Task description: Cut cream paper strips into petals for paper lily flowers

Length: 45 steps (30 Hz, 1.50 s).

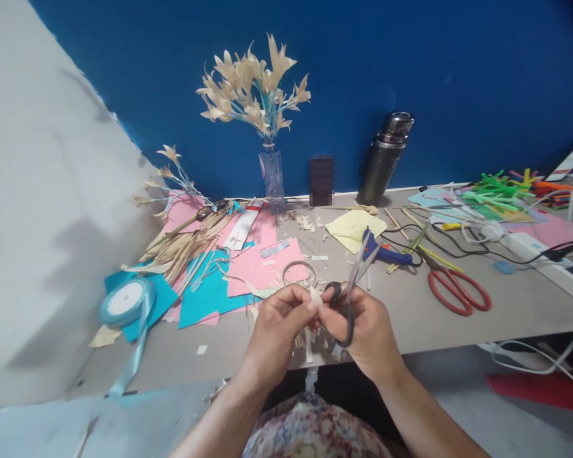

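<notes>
Close to the table's front edge, my left hand point(277, 326) pinches a small pale petal-shaped piece point(316, 297), which looks like dried husk. My right hand point(373, 329) has black-handled scissors point(349, 318) hooked on its fingers, blades pointing up and apart. The right thumb and fingertips also meet the pale piece. Just beyond the hands lies a roll of tape point(299, 264) on the table. Pale scraps lie under and around the hands, partly hidden by them.
Beyond stand a clear vase point(272, 175) of husk flowers point(255, 83) and a thermos point(386, 159). A blue glue gun point(386, 253) and red-handled scissors point(458, 291) lie right. Left are dried husks point(191, 245), coloured paper point(262, 261) and a ribbon spool point(128, 300). A power strip point(554, 261) has cables.
</notes>
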Each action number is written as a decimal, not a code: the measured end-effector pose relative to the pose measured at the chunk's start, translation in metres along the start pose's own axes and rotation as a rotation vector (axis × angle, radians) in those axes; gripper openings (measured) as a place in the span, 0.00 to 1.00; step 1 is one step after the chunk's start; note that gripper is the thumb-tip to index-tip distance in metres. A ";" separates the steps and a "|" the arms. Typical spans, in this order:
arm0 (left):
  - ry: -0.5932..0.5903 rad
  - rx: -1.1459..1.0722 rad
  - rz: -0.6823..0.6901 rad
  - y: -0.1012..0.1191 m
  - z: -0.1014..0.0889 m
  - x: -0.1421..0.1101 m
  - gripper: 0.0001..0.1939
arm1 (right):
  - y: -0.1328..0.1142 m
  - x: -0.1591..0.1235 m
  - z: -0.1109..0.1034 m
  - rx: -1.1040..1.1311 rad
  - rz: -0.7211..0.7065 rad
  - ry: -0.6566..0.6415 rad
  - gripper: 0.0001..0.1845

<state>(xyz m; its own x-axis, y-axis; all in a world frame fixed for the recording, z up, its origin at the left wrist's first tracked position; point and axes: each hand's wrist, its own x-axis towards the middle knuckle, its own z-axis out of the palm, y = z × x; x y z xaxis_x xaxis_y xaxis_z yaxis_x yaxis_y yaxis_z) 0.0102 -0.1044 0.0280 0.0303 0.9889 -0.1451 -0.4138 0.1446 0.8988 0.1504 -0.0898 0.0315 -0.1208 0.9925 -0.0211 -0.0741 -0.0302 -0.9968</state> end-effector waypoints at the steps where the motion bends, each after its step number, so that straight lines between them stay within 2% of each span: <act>1: 0.013 0.001 0.011 0.001 0.000 0.000 0.10 | 0.002 -0.002 -0.004 -0.006 0.016 -0.071 0.18; 4: 0.064 0.026 0.043 0.006 0.001 0.000 0.09 | 0.010 -0.011 -0.015 -0.036 0.086 -0.351 0.23; 7: 0.125 0.087 0.093 0.008 0.005 0.000 0.09 | 0.016 -0.020 -0.016 -0.083 0.108 -0.463 0.30; 12: 0.195 0.133 0.185 0.008 0.010 -0.002 0.10 | 0.019 -0.025 -0.009 -0.070 0.128 -0.446 0.31; 18: 0.222 0.147 0.152 0.010 0.011 -0.005 0.11 | 0.023 -0.026 -0.011 -0.124 0.094 -0.420 0.29; 24: 0.241 0.203 0.122 0.011 0.012 -0.005 0.10 | 0.025 -0.026 -0.011 -0.120 0.123 -0.418 0.28; 33: 0.260 0.263 0.157 0.013 0.013 -0.004 0.08 | 0.022 -0.027 -0.010 -0.152 0.151 -0.411 0.29; 41: 0.223 0.228 0.142 0.009 0.011 -0.004 0.08 | 0.031 -0.026 -0.006 -0.085 0.201 -0.354 0.27; 45: 0.159 0.133 0.114 0.006 0.008 -0.001 0.09 | 0.032 -0.025 -0.008 -0.011 0.148 -0.365 0.27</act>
<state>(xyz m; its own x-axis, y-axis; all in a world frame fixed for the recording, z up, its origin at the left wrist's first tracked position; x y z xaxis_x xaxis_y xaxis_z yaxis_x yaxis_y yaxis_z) 0.0152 -0.1045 0.0371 -0.1577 0.9831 -0.0931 -0.2820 0.0455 0.9583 0.1587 -0.1149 0.0000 -0.4736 0.8698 -0.1381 -0.0193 -0.1670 -0.9858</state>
